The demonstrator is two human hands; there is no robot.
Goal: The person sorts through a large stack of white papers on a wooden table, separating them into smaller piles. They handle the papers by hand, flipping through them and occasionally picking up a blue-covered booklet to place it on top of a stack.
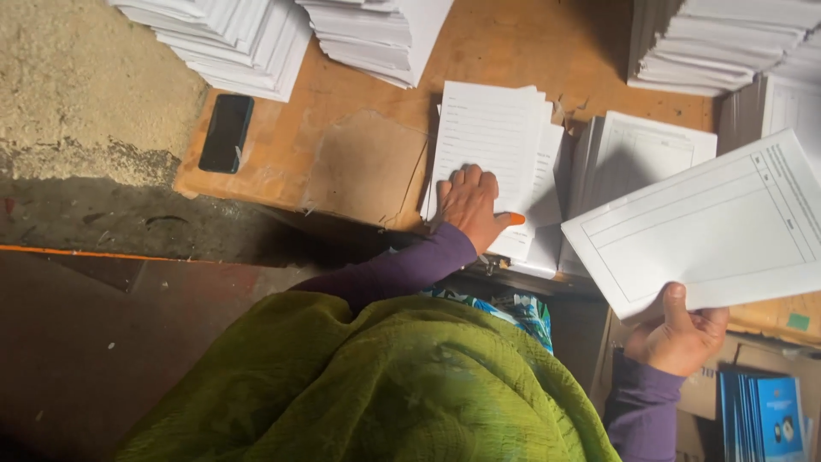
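Item count, head view:

- Hands: two, left hand (469,205) and right hand (680,338).
- Loose printed sheet (710,227): one.
- Paper stacks on the table (359,162): five visible; two at top left, one at top right, two at centre.
- Black phone (226,133): one.
- Blue booklets (761,415): one bundle; individual count cannot be determined.

White sheet (718,227) ruled with thin grey lines at right; white paper stacks (231,34) on the orange-brown table (359,128); black phone (226,133) upper left; purple sleeve (402,269), olive-green shawl (376,385), blue booklets (765,415) lower right.
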